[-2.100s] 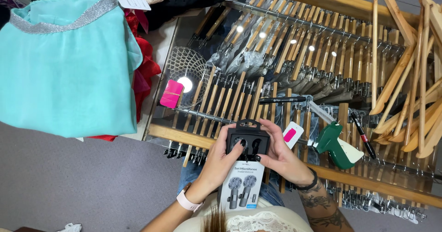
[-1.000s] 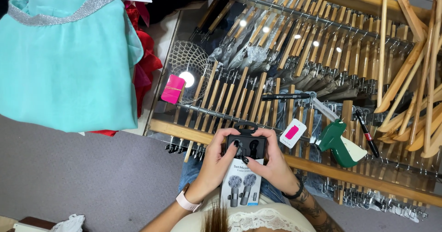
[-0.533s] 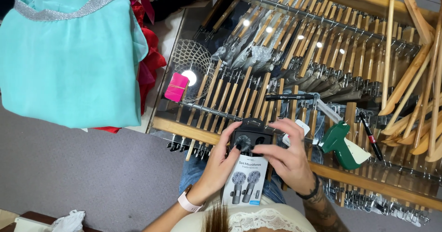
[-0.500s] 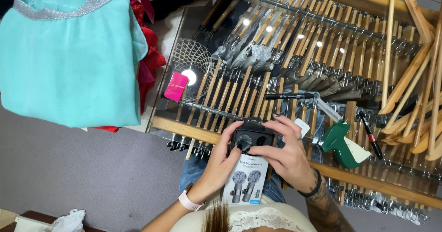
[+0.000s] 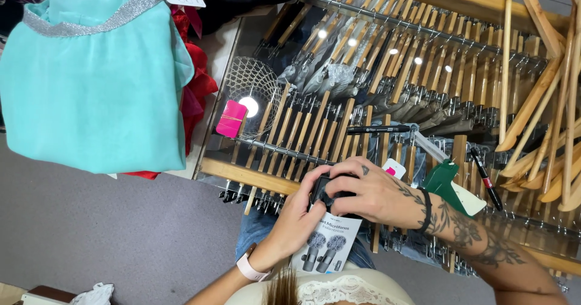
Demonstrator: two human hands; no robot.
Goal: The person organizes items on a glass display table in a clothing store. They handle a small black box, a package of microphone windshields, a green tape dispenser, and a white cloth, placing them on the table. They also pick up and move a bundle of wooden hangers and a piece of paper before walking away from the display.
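So the biggest thing in front of me is the turquoise garment (image 5: 97, 81) lying folded on the left, with some red fabric (image 5: 196, 87) poking out from under it, and to the right the glass table (image 5: 242, 175) is loaded with rows of wooden clip hangers (image 5: 387, 81). A few odds and ends are sitting on top of those: a green tape dispenser (image 5: 445, 181), a black marker (image 5: 486, 178), a pink tag (image 5: 232, 118). Down by my lap I'm working on the small black case (image 5: 330, 190), right at the near edge of the table and just above the white microphone box (image 5: 327, 247) resting on my legs. Compared with half a second back, my right hand (image 5: 378, 193) is now draping right over the top of the case instead of gripping its side, fingers curled and pressing on it, while my left hand (image 5: 299, 220) is clamping the left end, thumb on top. I'm reading that as the lid going shut, though the case is mostly covered now.
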